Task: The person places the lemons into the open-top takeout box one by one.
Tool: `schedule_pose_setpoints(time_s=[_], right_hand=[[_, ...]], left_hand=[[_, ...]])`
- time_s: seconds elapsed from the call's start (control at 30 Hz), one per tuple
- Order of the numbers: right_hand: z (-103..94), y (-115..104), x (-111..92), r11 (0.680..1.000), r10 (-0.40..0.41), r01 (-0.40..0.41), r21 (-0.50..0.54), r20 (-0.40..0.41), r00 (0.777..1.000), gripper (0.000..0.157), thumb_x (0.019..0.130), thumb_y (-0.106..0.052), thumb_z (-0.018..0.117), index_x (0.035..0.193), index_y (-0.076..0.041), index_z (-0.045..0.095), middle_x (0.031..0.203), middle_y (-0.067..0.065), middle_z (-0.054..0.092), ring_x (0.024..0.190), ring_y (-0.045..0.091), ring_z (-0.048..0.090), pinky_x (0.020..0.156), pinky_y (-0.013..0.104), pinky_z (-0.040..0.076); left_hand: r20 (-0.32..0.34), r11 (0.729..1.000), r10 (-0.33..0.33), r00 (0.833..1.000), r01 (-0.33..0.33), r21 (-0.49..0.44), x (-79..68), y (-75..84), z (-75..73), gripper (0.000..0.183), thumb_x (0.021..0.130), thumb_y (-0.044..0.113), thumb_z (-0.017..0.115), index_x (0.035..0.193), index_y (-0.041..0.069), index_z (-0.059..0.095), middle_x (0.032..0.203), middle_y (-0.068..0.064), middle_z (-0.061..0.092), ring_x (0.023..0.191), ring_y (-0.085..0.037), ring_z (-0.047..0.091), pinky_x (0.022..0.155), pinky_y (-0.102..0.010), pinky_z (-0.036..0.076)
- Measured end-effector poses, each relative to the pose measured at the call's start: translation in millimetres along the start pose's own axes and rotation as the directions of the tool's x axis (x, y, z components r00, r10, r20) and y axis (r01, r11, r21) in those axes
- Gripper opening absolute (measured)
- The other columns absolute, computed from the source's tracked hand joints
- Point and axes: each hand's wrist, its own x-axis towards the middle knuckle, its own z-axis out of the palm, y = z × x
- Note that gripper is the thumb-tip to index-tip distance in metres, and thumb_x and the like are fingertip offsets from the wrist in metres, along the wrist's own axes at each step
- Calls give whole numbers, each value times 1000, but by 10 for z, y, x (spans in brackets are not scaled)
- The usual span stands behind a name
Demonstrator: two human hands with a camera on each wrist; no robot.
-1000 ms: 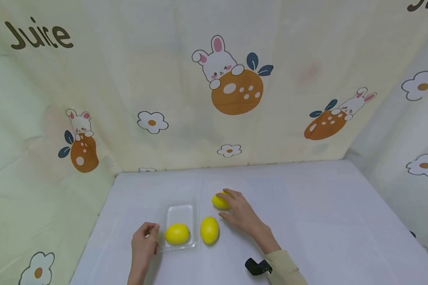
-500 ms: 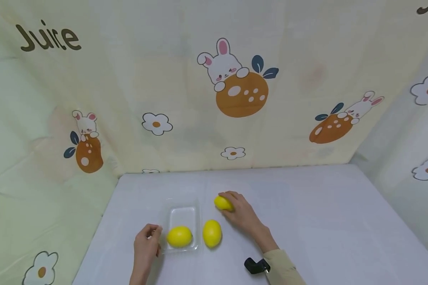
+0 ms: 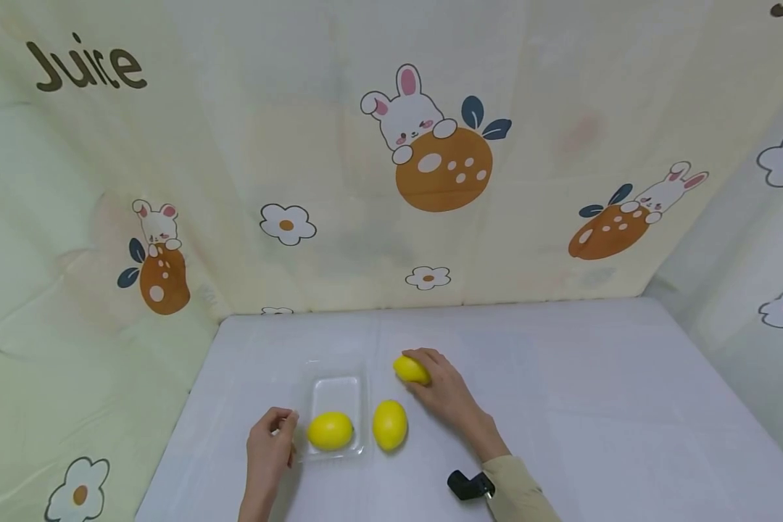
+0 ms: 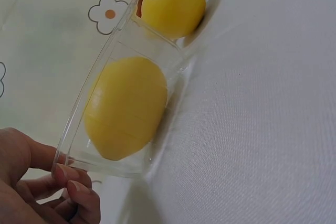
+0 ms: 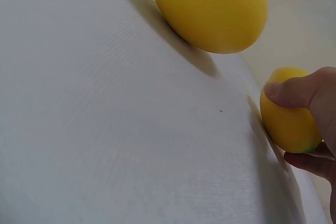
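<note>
A clear plastic tray (image 3: 336,393) holds one yellow lemon (image 3: 330,431) in its near half. My left hand (image 3: 270,446) pinches the tray's left rim; in the left wrist view thumb and fingers (image 4: 79,192) close on the clear edge. Just right of the tray lies a second lemon (image 3: 390,425) on the table. Farther back, my right hand (image 3: 444,388) grips a third lemon (image 3: 411,370), its thumb (image 5: 294,92) on one side and fingers round the other. That lemon is close over the white cloth in the right wrist view.
A white cloth covers the table (image 3: 561,406). Behind it hangs a cream curtain (image 3: 528,239) printed with rabbits and flowers, which also closes off the left side. A black device (image 3: 470,486) sits at my right sleeve (image 3: 518,489).
My right hand has closed its fingers and thumb round the far lemon, which it was reaching over earlier. My left hand stays at the tray's rim. The head view has shifted slightly.
</note>
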Motion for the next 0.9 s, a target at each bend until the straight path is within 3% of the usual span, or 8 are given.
schedule_pose_setpoints(time_s=[0.37,0.63,0.9], right_hand=[[-29,-23,-70,1000,-3,4,-19,4,1000,55,81,-19,79,131,-25,57,129,0,57,114,18,58,100,38,51],[-110,-112,-81,996,-85,85,-14,-51,995,55,79,-18,80,130,-22,58,125,0,58,112,16,59,98,36,52],[-237,-367,-45,983,-177,179,31,-65,982,60,78,-19,81,133,-22,56,128,-2,57,115,13,58,99,32,51]], left_hand=[[4,1000,-15,1000,15,-9,-13,-20,12,21,95,19,58,105,1,63,80,-8,55,41,-13,43,38,-25,39],[6,1000,3,1000,-3,-14,-23,-36,12,21,95,19,59,104,1,63,80,-12,57,40,-14,43,38,-25,39],[-7,1000,13,1000,-14,-13,-38,-29,24,20,95,19,59,104,1,62,79,-10,56,40,-13,43,37,-25,38]])
